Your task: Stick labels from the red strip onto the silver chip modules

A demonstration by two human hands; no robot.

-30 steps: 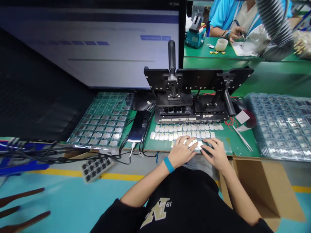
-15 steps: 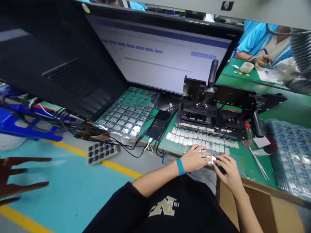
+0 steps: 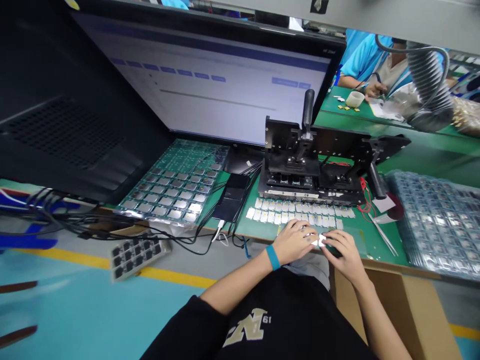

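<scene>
At the table's front edge, my left hand (image 3: pixel 294 242), with a blue band on its wrist, has its fingers curled together around small white pieces. My right hand (image 3: pixel 345 254) is close beside it, thumb and fingers pinching a small white piece (image 3: pixel 321 240) between the two hands. Glare and fingers hide its details. Just beyond my hands, rows of small white modules (image 3: pixel 288 206) with yellowish spots lie on the green mat. Behind the rows stands a black clamp fixture (image 3: pixel 296 165) with two lever handles.
A monitor (image 3: pixel 210 80) stands behind a circuit board panel (image 3: pixel 168 192) and a black device (image 3: pixel 230 195) with cables. On the right are tweezers (image 3: pixel 383 235) and stacked clear trays (image 3: pixel 438 225). A cardboard box (image 3: pixel 416 305) sits below. Another person's hand (image 3: pixel 376 90) is across the bench.
The camera view has turned, so the bench appears shifted left. My hands remain close together at the table edge, with the white piece between them.
</scene>
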